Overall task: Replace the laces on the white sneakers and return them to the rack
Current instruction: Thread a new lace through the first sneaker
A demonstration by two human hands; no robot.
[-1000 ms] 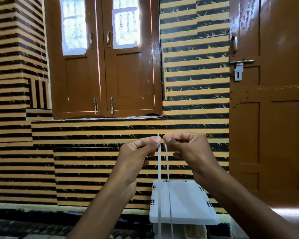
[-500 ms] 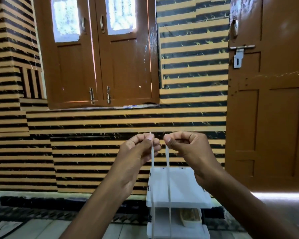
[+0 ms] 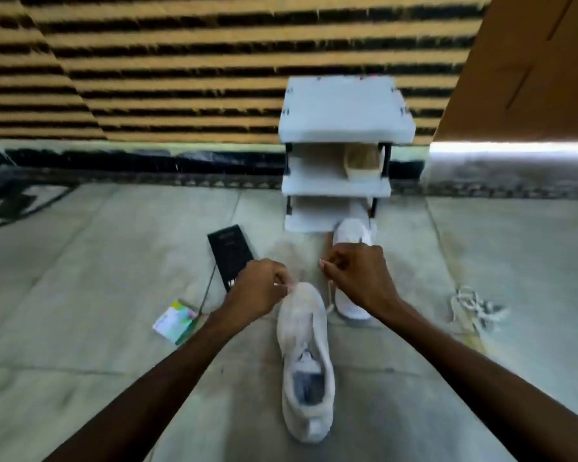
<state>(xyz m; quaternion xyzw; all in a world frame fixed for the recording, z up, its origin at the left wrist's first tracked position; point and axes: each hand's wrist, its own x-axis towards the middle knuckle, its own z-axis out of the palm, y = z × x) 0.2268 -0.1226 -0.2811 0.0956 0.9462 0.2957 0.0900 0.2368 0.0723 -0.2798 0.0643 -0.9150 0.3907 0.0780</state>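
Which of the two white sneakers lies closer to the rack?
The far sneaker, partly behind the right hand, its end reaching the rack; the near sneaker lies between the forearms.

Well beyond the grip of the left hand (image 3: 257, 291) and right hand (image 3: 357, 278) rises a wall of tan and black horizontal stripes (image 3: 181, 61), blurred. Beyond and right of the grip stands a brown wooden door (image 3: 531, 61), with a bright strip of light (image 3: 514, 147) along its foot. Beneath the grip lies a pale grey slab floor (image 3: 80, 261), dark-bordered at the wall.
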